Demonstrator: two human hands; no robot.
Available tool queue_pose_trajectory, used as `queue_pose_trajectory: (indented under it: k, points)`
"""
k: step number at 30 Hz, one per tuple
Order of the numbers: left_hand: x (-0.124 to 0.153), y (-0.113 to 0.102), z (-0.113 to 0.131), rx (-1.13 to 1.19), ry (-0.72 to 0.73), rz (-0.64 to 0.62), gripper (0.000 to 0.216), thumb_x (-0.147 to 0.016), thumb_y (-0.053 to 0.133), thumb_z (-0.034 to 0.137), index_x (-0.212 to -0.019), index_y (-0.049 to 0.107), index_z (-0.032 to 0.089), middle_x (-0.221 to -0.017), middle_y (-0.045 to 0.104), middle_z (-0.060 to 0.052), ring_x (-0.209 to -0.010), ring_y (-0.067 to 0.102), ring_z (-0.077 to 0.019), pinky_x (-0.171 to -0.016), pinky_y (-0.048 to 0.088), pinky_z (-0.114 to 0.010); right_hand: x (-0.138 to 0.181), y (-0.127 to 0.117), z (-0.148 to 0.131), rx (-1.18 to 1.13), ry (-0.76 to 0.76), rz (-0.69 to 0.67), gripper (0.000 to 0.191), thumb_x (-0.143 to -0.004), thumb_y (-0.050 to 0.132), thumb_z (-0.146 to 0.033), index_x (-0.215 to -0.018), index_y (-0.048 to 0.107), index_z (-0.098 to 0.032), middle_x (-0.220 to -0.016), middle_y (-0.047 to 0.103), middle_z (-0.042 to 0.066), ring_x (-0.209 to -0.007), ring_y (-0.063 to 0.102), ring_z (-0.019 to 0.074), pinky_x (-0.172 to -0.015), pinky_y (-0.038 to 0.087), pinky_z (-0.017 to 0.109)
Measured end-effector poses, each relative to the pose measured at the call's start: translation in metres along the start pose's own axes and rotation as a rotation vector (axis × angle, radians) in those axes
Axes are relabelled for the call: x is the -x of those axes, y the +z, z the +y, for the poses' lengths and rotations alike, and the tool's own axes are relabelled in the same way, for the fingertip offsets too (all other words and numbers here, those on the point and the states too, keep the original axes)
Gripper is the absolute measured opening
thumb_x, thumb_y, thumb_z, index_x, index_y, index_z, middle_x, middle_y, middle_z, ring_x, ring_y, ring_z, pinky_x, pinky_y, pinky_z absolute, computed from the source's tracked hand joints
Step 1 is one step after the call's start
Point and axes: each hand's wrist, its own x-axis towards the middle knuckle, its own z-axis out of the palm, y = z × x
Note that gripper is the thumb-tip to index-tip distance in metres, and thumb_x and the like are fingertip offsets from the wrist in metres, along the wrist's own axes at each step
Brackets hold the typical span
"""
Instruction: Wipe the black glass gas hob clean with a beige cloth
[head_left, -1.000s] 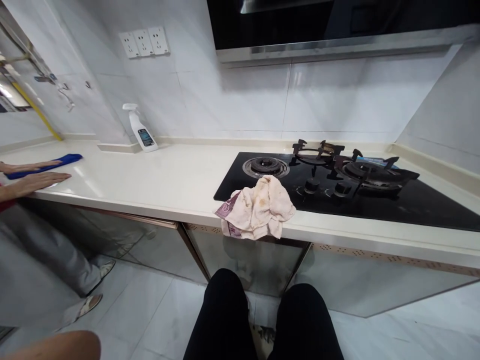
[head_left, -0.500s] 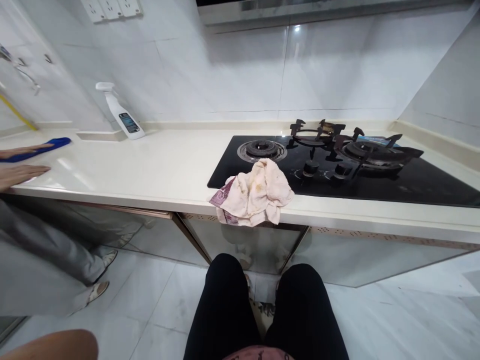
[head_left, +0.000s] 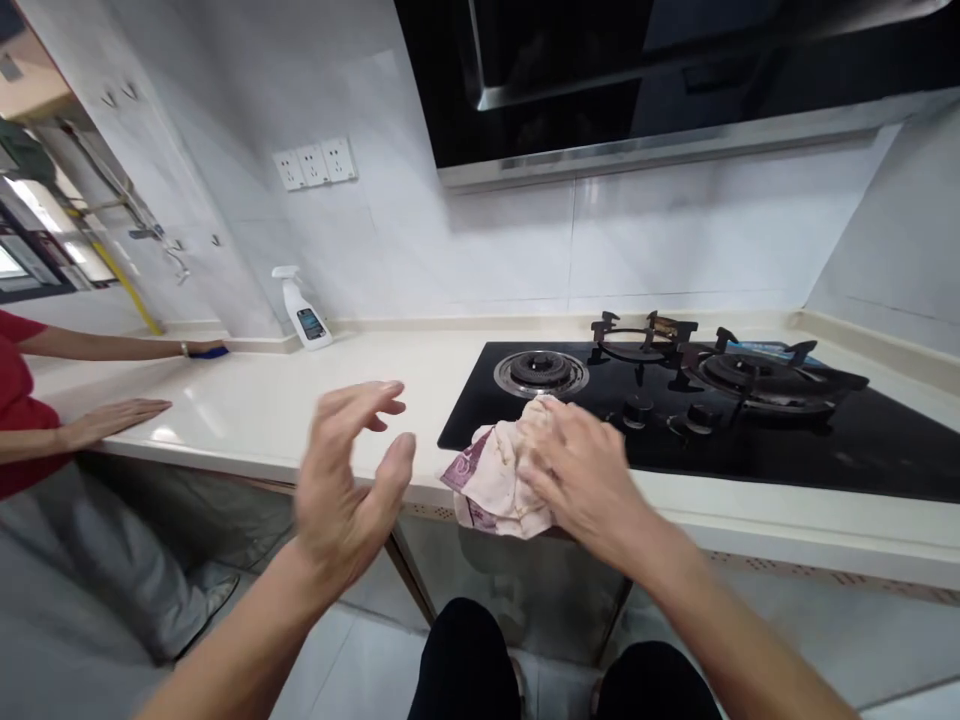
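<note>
A crumpled pale pink cloth [head_left: 495, 470] with a purple printed border lies over the front edge of the counter and the corner of the black gas hob [head_left: 787, 460]. My right hand [head_left: 581, 470] is on its right side, fingers bent over the folds; part of the cloth is hidden under them. My left hand [head_left: 349, 480] is raised to the left of the cloth, apart from it, with thumb and fingers spread and nothing between them.
To the left, a co-worker's hand presses a blue cloth [head_left: 208, 352] on the white counter [head_left: 262, 400]; their other hand [head_left: 112, 420] rests near the edge. A white spray bottle [head_left: 304, 315] stands by the wall. The black range hood [head_left: 637, 90] hangs over the hob.
Both my hands have come into view, the right one onto the pink cloth. My view has tilted up. The co-worker's blue cloth has moved back toward the wall.
</note>
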Motion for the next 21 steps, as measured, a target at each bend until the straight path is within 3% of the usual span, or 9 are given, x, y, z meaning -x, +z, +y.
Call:
queue_pose_trajectory:
  k: [2,4,7,9,13,18,21]
  points:
    - [0.004,0.026,-0.033,0.003,-0.057,-0.053,0.031,-0.101,0.056,0.028,-0.131,0.061,0.024,-0.119,0.066,-0.008,-0.101,0.063,-0.0202,-0.084,0.058,-0.037,-0.026,0.029,-0.013,0.031,0.085,-0.152,0.058,-0.104,0.044,-0.061,-0.154,0.048,-0.030,-0.170,0.025,0.015,-0.152,0.018,0.0489,-0.113,0.025,0.073]
    - [0.015,0.055,-0.073,-0.046,-0.161,-0.168,0.029,-0.099,0.054,0.032,-0.123,0.066,0.022,-0.112,0.066,-0.009,-0.103,0.064,-0.0233,-0.086,0.058,-0.039,-0.048,0.054,-0.019,0.043,0.128,-0.232,0.064,-0.100,0.047,-0.068,-0.155,0.047,-0.035,-0.171,0.023,0.013,-0.153,0.013,0.0509,-0.111,0.021,0.077]
    - [0.034,0.086,-0.126,-0.208,-0.332,-0.380,0.030,-0.094,0.057,0.034,-0.115,0.073,0.020,-0.112,0.067,-0.012,-0.109,0.063,-0.0288,-0.097,0.053,-0.046,-0.066,0.067,-0.008,0.042,0.108,-0.225,0.058,-0.098,0.052,-0.070,-0.146,0.055,-0.037,-0.167,0.034,0.009,-0.148,0.026,0.0447,-0.109,0.031,0.068]
    - [0.042,0.095,-0.147,-0.306,-0.455,-0.472,0.031,-0.094,0.056,0.036,-0.115,0.075,0.022,-0.117,0.068,-0.012,-0.114,0.062,-0.0313,-0.100,0.051,-0.048,-0.066,0.062,0.008,0.074,0.090,-0.189,0.048,-0.099,0.053,-0.064,-0.137,0.061,-0.034,-0.160,0.043,0.008,-0.137,0.040,0.0391,-0.104,0.039,0.059]
    - [0.045,0.093,-0.159,-0.377,-0.547,-0.612,0.037,-0.098,0.051,0.043,-0.123,0.074,0.027,-0.124,0.067,-0.012,-0.123,0.060,-0.0334,-0.100,0.050,-0.050,-0.032,0.044,0.054,0.191,0.105,-0.088,0.032,-0.103,0.051,-0.049,-0.121,0.069,-0.030,-0.147,0.055,0.007,-0.120,0.050,0.0334,-0.096,0.043,0.050]
    - [0.042,0.085,-0.162,-0.426,-0.392,-0.741,0.040,-0.097,0.048,0.045,-0.122,0.074,0.027,-0.121,0.068,-0.012,-0.119,0.061,-0.0334,-0.095,0.051,-0.048,0.043,0.014,0.141,0.275,0.116,0.048,0.035,-0.103,0.045,-0.045,-0.122,0.069,-0.029,-0.142,0.060,0.007,-0.119,0.053,0.0318,-0.096,0.045,0.047]
    - [0.043,0.082,-0.167,-0.420,-0.335,-0.737,0.043,-0.098,0.044,0.047,-0.120,0.075,0.026,-0.116,0.070,-0.011,-0.114,0.063,-0.0319,-0.091,0.052,-0.045,0.088,-0.014,0.206,0.395,0.282,0.122,0.045,-0.102,0.037,-0.052,-0.116,0.072,-0.029,-0.136,0.063,0.009,-0.110,0.057,0.0342,-0.089,0.048,0.049]
